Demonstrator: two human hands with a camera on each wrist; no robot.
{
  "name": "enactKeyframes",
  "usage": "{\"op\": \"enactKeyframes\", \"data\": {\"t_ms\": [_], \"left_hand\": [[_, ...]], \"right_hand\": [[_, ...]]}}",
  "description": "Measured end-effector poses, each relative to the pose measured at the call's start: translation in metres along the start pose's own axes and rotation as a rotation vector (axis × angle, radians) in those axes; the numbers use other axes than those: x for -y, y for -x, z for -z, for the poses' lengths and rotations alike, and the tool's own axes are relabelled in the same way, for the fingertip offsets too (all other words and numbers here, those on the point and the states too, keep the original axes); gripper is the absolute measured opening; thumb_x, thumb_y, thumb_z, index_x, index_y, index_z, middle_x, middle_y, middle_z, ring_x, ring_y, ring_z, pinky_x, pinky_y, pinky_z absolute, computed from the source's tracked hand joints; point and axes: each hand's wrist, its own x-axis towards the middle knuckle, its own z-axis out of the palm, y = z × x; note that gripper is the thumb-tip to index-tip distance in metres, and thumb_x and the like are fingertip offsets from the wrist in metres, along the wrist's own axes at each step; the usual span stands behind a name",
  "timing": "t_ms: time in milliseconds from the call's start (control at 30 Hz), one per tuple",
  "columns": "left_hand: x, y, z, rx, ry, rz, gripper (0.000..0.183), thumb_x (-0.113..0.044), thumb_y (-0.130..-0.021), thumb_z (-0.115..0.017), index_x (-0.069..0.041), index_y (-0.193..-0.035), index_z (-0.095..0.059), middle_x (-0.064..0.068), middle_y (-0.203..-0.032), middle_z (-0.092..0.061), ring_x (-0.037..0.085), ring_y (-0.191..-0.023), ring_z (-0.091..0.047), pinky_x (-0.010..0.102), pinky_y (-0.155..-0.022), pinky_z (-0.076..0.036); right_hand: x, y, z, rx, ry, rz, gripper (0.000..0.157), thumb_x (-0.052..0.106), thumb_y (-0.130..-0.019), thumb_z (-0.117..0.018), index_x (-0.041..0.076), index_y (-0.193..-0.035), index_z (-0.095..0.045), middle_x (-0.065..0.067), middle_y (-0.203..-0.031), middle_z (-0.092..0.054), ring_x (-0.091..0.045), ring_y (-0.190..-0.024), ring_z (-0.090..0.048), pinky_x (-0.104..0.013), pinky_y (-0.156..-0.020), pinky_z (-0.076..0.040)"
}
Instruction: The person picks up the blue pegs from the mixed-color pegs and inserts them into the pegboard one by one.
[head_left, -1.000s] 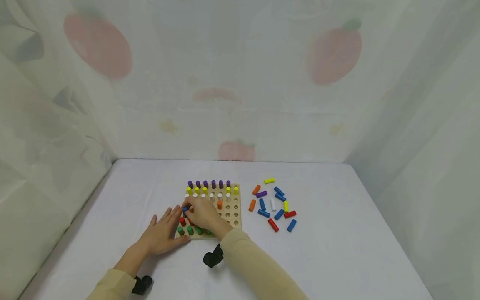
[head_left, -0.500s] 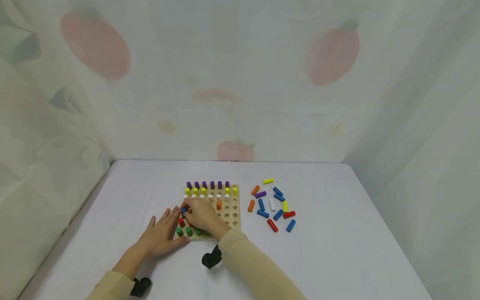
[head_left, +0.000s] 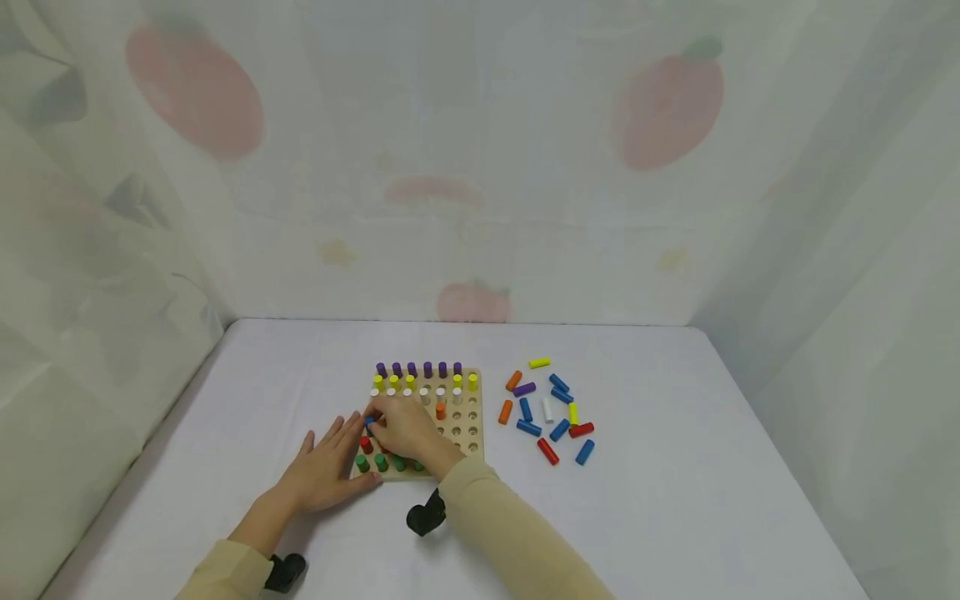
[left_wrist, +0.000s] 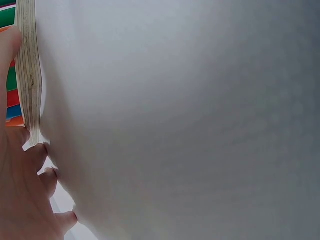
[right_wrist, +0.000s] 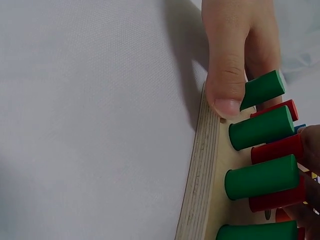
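Observation:
A square wooden pegboard point(head_left: 480, 421) lies on the table, its standing pegs grouped by colour in rows. My left hand point(head_left: 321, 475) lies against its front-left corner with fingers spread straight, the thumb point(right_wrist: 227, 85) on the board's front edge. My right hand point(head_left: 408, 429) reaches over the board and pinches a blue peg point(head_left: 369, 423) at the left end of a row. Just in front of that peg stands a red peg point(head_left: 365, 444), then a row of green pegs point(right_wrist: 262, 177). The right hand and forearm hide the middle of the board.
Right of the board lie loose pegs, among them a white peg point(head_left: 547, 410), a purple peg point(head_left: 524, 389) and several blue, orange, red and yellow ones. Bare holes show along the board's right side. Patterned curtains point(head_left: 472, 150) surround the table.
Both hands hold nearly the same place over the whole second. The head view shifts slightly; the blue peg stays in the right fingers at the board's left side.

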Motion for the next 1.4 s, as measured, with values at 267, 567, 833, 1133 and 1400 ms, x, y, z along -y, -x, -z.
{"op": "enactKeyframes", "data": {"t_ms": [267, 567, 833, 1133, 1400], "left_hand": [[-0.001, 0.000, 0.001, 0.006, 0.001, 0.003, 0.100, -0.072, -0.075, -0.051, -0.009, -0.147, -0.021, 0.011, -0.152, -0.023, 0.038, -0.137, -0.021, 0.069, -0.102, -0.013], [-0.001, 0.001, 0.001, 0.002, 0.003, -0.006, 0.099, -0.072, -0.076, -0.051, -0.009, -0.147, -0.022, 0.011, -0.152, -0.024, 0.037, -0.137, -0.022, 0.069, -0.102, -0.013], [0.002, 0.001, -0.002, -0.002, 0.000, -0.005, 0.100, -0.073, -0.075, -0.050, -0.010, -0.147, -0.021, 0.010, -0.152, -0.024, 0.037, -0.138, -0.021, 0.069, -0.102, -0.013], [0.002, 0.001, -0.001, -0.006, 0.006, -0.004, 0.099, -0.072, -0.075, -0.051, -0.010, -0.147, -0.023, 0.010, -0.152, -0.024, 0.037, -0.138, -0.021, 0.069, -0.103, -0.013], [-0.002, 0.002, 0.003, -0.003, 0.025, -0.004, 0.098, -0.070, -0.076, -0.053, -0.008, -0.147, -0.022, 0.012, -0.152, -0.024, 0.038, -0.137, -0.021, 0.068, -0.103, -0.012]], "right_hand": [[0.000, 0.001, 0.000, -0.011, 0.019, 0.022, 0.017, 0.024, -0.090, -0.059, 0.024, -0.106, -0.065, 0.013, -0.095, -0.065, 0.005, -0.073, -0.051, -0.007, -0.065, -0.042], [0.001, 0.003, 0.002, -0.011, 0.005, 0.013, 0.017, 0.024, -0.091, -0.059, 0.024, -0.107, -0.064, 0.014, -0.097, -0.064, 0.005, -0.078, -0.052, -0.009, -0.068, -0.044], [0.002, 0.006, 0.006, -0.058, 0.024, 0.040, 0.017, 0.025, -0.091, -0.058, 0.023, -0.107, -0.064, 0.012, -0.099, -0.065, 0.004, -0.081, -0.055, -0.008, -0.070, -0.046], [0.000, 0.012, 0.025, -0.081, -0.038, 0.084, 0.021, 0.025, -0.091, -0.058, 0.021, -0.111, -0.064, 0.009, -0.101, -0.064, 0.003, -0.079, -0.056, -0.008, -0.061, -0.044], [-0.001, 0.024, 0.051, -0.147, -0.038, 0.218, 0.024, 0.021, -0.092, -0.056, 0.015, -0.115, -0.061, 0.004, -0.110, -0.063, -0.008, -0.097, -0.062, -0.011, -0.077, -0.048]]}}
